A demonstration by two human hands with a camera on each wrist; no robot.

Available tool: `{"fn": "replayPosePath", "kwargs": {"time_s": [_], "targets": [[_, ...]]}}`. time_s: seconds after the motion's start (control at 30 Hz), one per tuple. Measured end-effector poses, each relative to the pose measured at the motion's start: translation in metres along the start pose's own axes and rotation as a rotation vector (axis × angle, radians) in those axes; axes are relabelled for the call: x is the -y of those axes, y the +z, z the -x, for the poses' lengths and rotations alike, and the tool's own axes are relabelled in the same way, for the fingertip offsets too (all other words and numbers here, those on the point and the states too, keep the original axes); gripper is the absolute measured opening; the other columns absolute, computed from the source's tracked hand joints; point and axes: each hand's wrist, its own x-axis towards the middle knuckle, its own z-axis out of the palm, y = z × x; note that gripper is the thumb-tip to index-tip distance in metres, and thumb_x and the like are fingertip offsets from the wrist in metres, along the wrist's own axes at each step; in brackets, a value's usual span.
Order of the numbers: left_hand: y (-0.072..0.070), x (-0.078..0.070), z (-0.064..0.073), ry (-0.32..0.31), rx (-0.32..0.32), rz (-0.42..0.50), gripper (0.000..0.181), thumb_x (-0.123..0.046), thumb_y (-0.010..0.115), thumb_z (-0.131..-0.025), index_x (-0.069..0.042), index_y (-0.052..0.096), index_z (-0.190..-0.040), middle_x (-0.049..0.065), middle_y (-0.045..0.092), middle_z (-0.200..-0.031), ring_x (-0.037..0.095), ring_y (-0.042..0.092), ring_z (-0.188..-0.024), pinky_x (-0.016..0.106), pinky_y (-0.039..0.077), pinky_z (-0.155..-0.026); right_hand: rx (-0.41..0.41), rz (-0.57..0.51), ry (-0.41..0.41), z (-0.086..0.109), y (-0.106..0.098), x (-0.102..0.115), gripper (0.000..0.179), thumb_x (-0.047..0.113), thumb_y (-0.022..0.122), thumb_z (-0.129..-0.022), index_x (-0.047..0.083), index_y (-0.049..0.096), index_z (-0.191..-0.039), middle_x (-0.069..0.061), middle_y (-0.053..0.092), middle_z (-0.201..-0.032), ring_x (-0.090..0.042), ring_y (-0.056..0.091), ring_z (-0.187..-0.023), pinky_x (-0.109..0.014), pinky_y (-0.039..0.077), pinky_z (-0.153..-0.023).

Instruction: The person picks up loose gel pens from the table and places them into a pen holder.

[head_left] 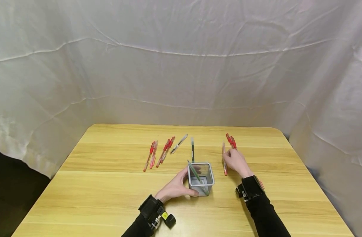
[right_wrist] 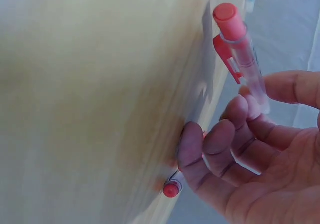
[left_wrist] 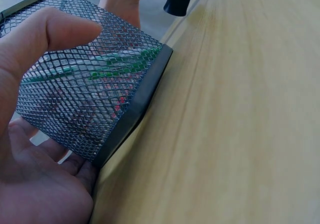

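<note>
My left hand (head_left: 176, 188) grips a square metal mesh pen holder (head_left: 213, 179), thumb on its near side and fingers round the far left side. A green pen (head_left: 195, 171) leans inside the holder, its upper end past the rim; green shows through the mesh wall in the left wrist view. To the right of the holder, my right hand (head_left: 236, 162) pinches a clear pen with a red push end and clip (right_wrist: 235, 26) between thumb and fingers, tilted over the tabletop. Just beyond that hand lie two red pens (head_left: 233, 142), partly hidden by it.
Several red pens (head_left: 165, 149) lie in a loose group left of the holder. A clear pen with dark markings (head_left: 179, 144) lies beside them. A dark pen (head_left: 193, 149) lies behind the holder. The wooden table (head_left: 95, 197) ends at a pale hanging cloth (head_left: 181, 82).
</note>
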Motion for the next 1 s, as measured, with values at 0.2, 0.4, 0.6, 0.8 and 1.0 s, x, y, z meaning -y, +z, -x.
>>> {"fn": "replayPosePath", "kwargs": {"time_s": [0.2,0.4,0.6,0.8,1.0], "targets": [[0.000,-0.001,0.001,-0.001,0.001,0.004,0.087,-0.006,0.082,-0.070,-0.015,0.044,-0.148,0.010,0.055,-0.145,0.029,0.044,-0.142,0.055,0.021,-0.125,-0.045,-0.033,-0.028,0.010,-0.003,0.003,0.025,0.017,0.047,-0.100,-0.001,0.061,-0.092,-0.009,0.060,-0.076,-0.016,0.048,-0.061,-0.027,0.036,-0.055],[0.000,0.000,0.001,0.001,0.000,0.000,0.087,-0.006,0.083,-0.069,-0.016,0.044,-0.147,0.010,0.056,-0.144,0.029,0.044,-0.141,0.053,0.022,-0.124,-0.109,-0.098,-0.066,0.018,-0.006,0.005,0.027,0.018,0.048,-0.103,-0.005,0.062,-0.105,-0.013,0.064,-0.083,-0.012,0.048,-0.059,-0.023,0.037,-0.050],[0.000,-0.001,0.000,0.000,0.004,0.004,0.088,-0.005,0.082,-0.070,-0.014,0.043,-0.148,0.011,0.055,-0.145,0.028,0.045,-0.141,0.051,0.022,-0.124,-0.219,-0.127,-0.102,0.026,-0.009,0.008,0.030,0.020,0.049,-0.103,-0.005,0.063,-0.111,-0.018,0.068,-0.090,-0.014,0.052,-0.064,-0.024,0.037,-0.054],[0.000,0.000,0.000,0.004,0.006,0.006,0.088,-0.006,0.082,-0.070,-0.014,0.044,-0.148,0.010,0.055,-0.145,0.028,0.044,-0.141,0.053,0.021,-0.125,-0.338,-0.162,-0.172,0.032,-0.007,0.014,0.024,0.016,0.053,-0.103,-0.004,0.065,-0.108,-0.016,0.069,-0.086,-0.010,0.054,-0.069,-0.021,0.039,-0.057],[0.000,0.000,0.000,0.006,0.006,0.004,0.088,-0.006,0.082,-0.069,-0.015,0.044,-0.148,0.010,0.055,-0.144,0.028,0.044,-0.140,0.055,0.021,-0.125,-0.444,-0.223,-0.278,0.036,-0.006,0.020,0.015,0.008,0.058,-0.099,-0.005,0.066,-0.103,-0.015,0.069,-0.080,0.001,0.050,-0.066,-0.017,0.041,-0.055]]}}
